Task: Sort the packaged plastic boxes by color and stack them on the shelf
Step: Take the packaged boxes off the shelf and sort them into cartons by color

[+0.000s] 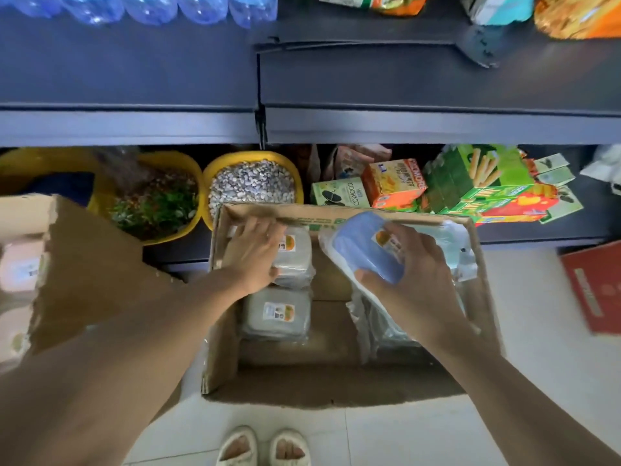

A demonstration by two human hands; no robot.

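Note:
An open cardboard carton [336,213] stands on the floor before the dark shelf [403,89]. Inside at the left lie two grey packaged plastic boxes, one [295,260] at the far end and one [277,312] nearer me. My left hand [252,253] grips the far grey box along its left side. My right hand [413,274] holds a blue packaged box [363,247] tilted above the carton's right half, thumb on its near edge. More wrapped boxes [379,317] lie under it, their colour unclear.
Yellow tubs of beans [252,183] and dried goods [158,200] sit on the lowest shelf, beside snack cartons [470,183]. Another cardboard box [77,264] stands at the left, a red box [594,287] at the right. Water bottles [141,8] line the upper shelf. My slippered feet [265,447] are below.

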